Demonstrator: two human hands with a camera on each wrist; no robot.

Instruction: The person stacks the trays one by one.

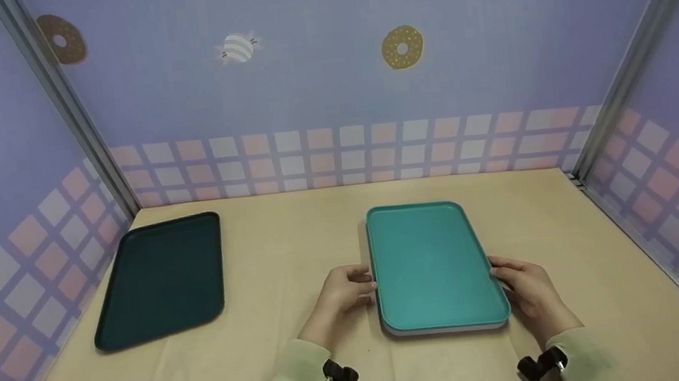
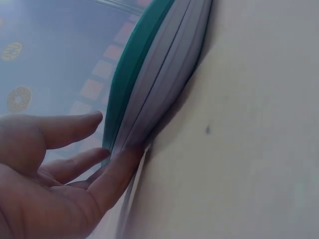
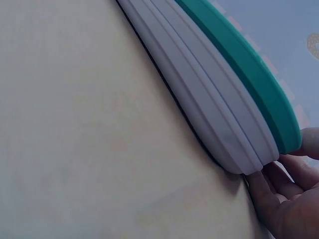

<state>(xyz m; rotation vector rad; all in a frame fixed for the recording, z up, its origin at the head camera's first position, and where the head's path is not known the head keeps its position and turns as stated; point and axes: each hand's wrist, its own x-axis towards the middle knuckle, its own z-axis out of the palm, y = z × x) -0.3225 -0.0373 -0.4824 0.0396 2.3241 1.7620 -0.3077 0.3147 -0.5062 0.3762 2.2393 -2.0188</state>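
A stack of trays lies in front of me, a teal tray (image 1: 431, 263) on top. Below it, the wrist views show pale lavender-white layers (image 3: 209, 84) and a thin dark edge at the bottom. My left hand (image 1: 341, 292) holds the stack's left side, thumb tip right at the teal rim and lower fingers (image 2: 122, 164) at the bottom edge. On the opposite side, my right hand (image 1: 530, 290) grips the stack with its thumb by the teal rim and its fingers (image 3: 264, 196) tucked against the lower layers. Some fingertips are hidden behind the trays.
A dark green tray (image 1: 165, 284) lies flat on the cream tabletop (image 1: 294, 240), to the left. Patterned walls (image 1: 314, 78) enclose the table at the back and both sides, with metal posts (image 1: 629, 42) at the corners.
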